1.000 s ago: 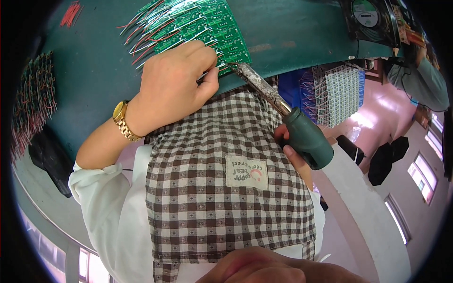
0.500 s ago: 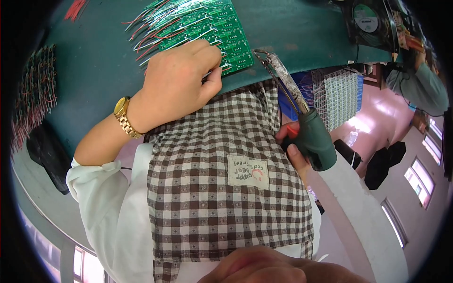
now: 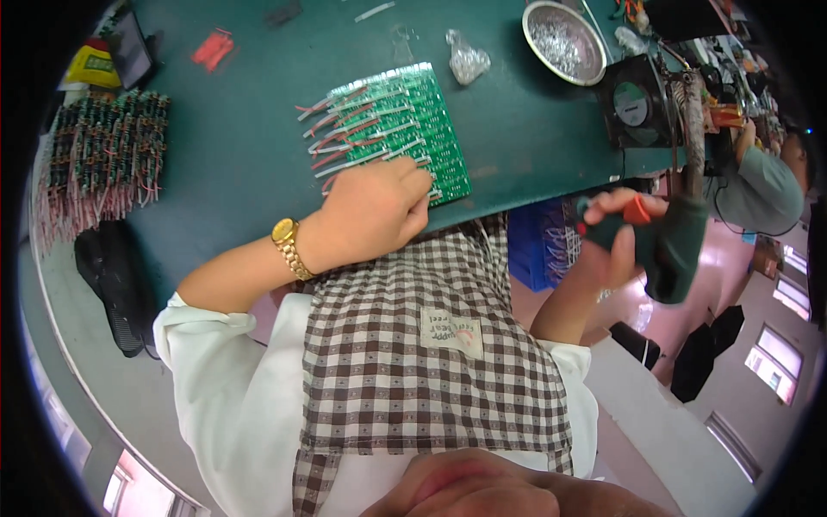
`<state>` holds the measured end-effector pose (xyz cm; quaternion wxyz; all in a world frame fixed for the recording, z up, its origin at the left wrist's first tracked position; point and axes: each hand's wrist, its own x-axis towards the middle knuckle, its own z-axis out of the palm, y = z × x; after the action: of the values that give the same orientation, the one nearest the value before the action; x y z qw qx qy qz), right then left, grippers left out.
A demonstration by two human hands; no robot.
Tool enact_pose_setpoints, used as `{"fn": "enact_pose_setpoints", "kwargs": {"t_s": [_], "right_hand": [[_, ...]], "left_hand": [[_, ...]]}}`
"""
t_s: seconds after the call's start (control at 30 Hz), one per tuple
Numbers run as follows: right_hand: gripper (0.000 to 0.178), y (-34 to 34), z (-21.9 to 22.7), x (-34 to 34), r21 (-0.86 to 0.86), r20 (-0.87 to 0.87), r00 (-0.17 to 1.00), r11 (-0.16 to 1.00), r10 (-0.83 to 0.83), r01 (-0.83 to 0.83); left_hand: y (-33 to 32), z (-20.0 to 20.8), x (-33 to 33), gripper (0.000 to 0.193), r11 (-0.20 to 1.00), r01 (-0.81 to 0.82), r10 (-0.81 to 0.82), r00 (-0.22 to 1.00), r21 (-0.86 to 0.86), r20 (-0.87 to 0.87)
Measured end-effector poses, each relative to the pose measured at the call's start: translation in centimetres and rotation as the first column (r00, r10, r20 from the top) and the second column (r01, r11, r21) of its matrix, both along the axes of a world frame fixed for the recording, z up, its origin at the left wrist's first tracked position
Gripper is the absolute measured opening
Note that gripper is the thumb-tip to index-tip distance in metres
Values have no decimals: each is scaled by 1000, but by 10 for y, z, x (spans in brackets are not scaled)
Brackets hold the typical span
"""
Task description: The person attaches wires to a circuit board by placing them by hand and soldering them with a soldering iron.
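My left hand (image 3: 375,207), with a gold watch (image 3: 286,239) on the wrist, rests at the near edge of a green circuit board panel (image 3: 444,142). Its fingers are pinched together, and what they hold, if anything, is hidden. Several red and white wires (image 3: 343,138) stick out from the panel's left side. My right hand (image 3: 613,250) is wrapped round the handle of a dark green soldering gun (image 3: 676,258) with an orange-red trigger. The gun's metal barrel points up, away from the panel, beside a black fan.
The black fan (image 3: 633,103) and a metal bowl of small silvery bits (image 3: 527,43) stand at the right. A small plastic bag (image 3: 466,59) and red wires (image 3: 213,50) lie behind. Bundled wired boards (image 3: 103,159) lie left. A blue bin (image 3: 530,250) sits below the table edge; another person (image 3: 762,185) works at right.
My right hand has carried the soldering gun from beside the panel outward to the right and up toward the fan. The view has shifted, showing more of the table; my left hand stays at the panel.
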<state>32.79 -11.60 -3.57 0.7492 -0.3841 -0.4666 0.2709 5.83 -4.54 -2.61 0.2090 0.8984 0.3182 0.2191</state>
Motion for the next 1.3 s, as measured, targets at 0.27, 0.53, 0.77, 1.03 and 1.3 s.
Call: {"fn": "enact_pose_setpoints", "kwargs": {"t_s": [0.27, 0.53, 0.77, 1.03, 1.3], "right_hand": [[32, 14, 26, -9, -156, -361, 933, 986, -1, -60], [33, -6, 39, -32, -142, -441, 891, 971, 113, -193], [34, 5, 52, -16, -124, -492, 861, 969, 126, -213], [33, 15, 80, 52, -108, -549, 808, 941, 213, -322], [38, 11, 88, 118, -38, -562, 776, 928, 286, -370]], "left_hand": [[74, 76, -28, 6, 950, -303, 291, 947, 79, 140], [174, 60, -15, 17, 768, -505, 545, 838, 395, 12], [186, 118, -59, 25, 728, -593, 656, 749, 345, -97], [191, 131, -27, 10, 644, -291, 668, 664, 707, -336], [194, 125, 22, 11, 586, -256, 670, 687, 769, -282]]}}
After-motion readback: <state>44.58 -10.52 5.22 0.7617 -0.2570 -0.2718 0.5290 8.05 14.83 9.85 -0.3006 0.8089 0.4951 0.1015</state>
